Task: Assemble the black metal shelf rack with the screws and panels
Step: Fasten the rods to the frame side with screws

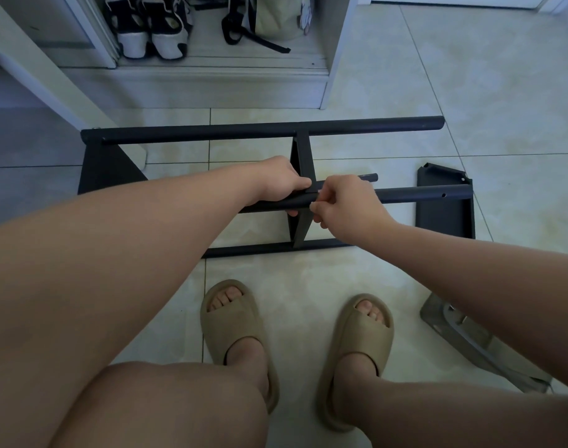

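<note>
Left grip (282,184) curls round the black tube (421,194) of the rack (260,129) lying on the floor (308,279); right grip (344,203) pinches that tube at its joint with the cross panel (303,156); I judge fastening underway; next needs alignment held; screw unseen.

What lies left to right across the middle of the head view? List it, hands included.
Black end panel, left hand gripping the middle tube, right hand on that tube, loose black panel.
</note>
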